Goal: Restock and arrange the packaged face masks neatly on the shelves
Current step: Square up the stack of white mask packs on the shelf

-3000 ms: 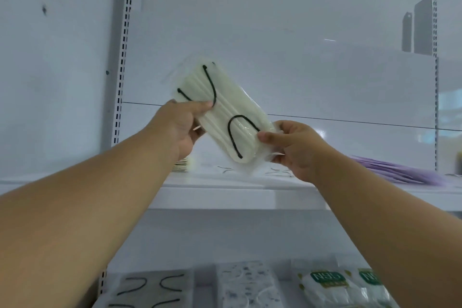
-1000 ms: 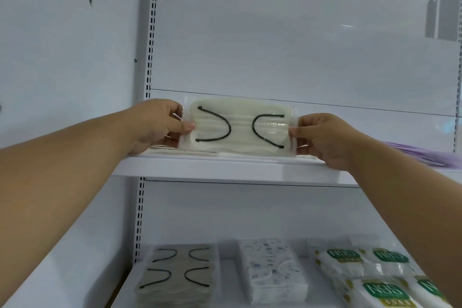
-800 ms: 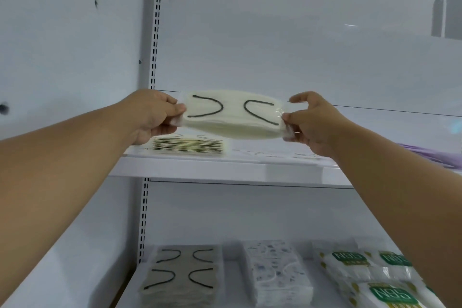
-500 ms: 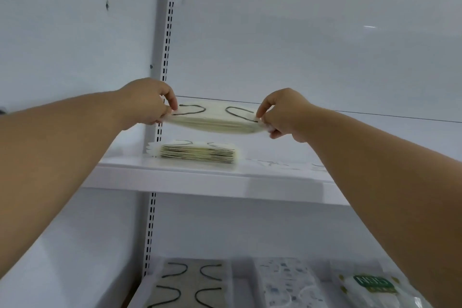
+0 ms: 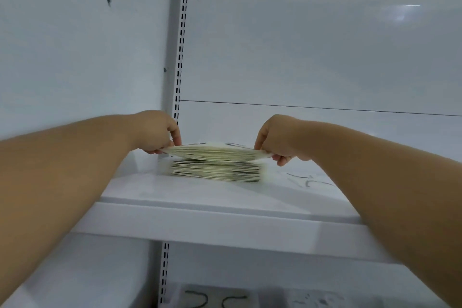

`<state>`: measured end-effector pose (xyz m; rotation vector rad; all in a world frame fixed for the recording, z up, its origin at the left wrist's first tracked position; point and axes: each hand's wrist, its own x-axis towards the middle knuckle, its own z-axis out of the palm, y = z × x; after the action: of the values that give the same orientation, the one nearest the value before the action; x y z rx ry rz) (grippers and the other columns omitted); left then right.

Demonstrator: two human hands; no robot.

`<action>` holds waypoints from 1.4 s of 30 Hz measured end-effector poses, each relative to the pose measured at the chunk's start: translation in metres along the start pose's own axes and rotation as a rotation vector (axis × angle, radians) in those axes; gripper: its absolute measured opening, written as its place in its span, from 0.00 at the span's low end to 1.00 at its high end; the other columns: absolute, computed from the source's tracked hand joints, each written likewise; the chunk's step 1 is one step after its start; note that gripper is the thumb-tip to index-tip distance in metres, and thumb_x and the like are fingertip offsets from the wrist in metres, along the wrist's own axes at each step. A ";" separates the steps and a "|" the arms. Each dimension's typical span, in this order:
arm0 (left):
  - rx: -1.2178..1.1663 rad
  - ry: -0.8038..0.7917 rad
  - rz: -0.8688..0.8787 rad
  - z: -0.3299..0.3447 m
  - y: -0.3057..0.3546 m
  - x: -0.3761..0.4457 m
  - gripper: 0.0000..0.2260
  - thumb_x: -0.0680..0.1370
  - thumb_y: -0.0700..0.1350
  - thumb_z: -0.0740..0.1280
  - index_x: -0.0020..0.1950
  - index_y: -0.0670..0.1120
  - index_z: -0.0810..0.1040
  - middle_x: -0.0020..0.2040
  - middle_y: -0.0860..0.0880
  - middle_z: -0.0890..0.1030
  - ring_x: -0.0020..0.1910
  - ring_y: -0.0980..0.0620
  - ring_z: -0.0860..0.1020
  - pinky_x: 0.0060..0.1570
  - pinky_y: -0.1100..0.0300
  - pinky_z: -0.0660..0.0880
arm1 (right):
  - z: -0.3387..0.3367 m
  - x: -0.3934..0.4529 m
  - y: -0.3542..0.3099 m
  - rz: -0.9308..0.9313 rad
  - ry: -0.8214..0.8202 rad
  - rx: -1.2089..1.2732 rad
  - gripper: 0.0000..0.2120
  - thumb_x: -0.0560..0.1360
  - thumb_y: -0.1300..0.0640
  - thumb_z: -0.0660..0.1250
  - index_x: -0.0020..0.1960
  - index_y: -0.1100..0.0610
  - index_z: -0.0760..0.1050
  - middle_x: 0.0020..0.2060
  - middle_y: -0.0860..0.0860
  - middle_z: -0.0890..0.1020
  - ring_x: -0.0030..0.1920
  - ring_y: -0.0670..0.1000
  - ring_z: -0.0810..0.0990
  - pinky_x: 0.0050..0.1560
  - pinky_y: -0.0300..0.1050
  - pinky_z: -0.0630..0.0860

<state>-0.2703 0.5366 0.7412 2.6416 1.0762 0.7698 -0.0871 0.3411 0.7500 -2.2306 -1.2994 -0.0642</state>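
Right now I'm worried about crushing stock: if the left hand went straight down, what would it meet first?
Probably the upper shelf, just beside the mask stack. The left hand pinches the mask pack's overhanging end, though depth is unclear.

Two bare forearms, no sleeves, rings or watch showing.

A pack (image 5: 215,153) is held between the fingers (image 5: 175,136), just above a stack (image 5: 216,174) on the shelf (image 5: 200,217).
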 end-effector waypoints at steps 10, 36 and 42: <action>0.100 0.010 0.061 0.007 -0.002 0.001 0.11 0.78 0.37 0.65 0.48 0.51 0.83 0.37 0.47 0.83 0.30 0.53 0.76 0.31 0.63 0.69 | 0.010 0.007 0.006 -0.012 0.020 -0.079 0.16 0.77 0.68 0.57 0.54 0.61 0.82 0.33 0.54 0.77 0.28 0.51 0.76 0.28 0.37 0.78; 0.330 0.200 0.286 -0.008 0.046 -0.020 0.19 0.77 0.32 0.56 0.55 0.53 0.78 0.57 0.53 0.75 0.56 0.50 0.74 0.57 0.53 0.75 | -0.002 -0.019 0.006 -0.131 0.207 -0.280 0.18 0.77 0.65 0.55 0.59 0.59 0.81 0.57 0.55 0.81 0.55 0.59 0.79 0.53 0.50 0.78; 0.234 0.174 0.375 0.008 0.088 -0.032 0.18 0.77 0.35 0.58 0.49 0.57 0.78 0.56 0.55 0.76 0.55 0.51 0.75 0.52 0.56 0.74 | -0.012 -0.025 0.012 -0.126 0.285 -0.216 0.18 0.77 0.64 0.54 0.56 0.53 0.79 0.53 0.48 0.78 0.50 0.52 0.77 0.45 0.43 0.73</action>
<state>-0.2330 0.4510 0.7530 3.0761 0.7526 1.0157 -0.0877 0.3110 0.7471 -2.2099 -1.3226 -0.5723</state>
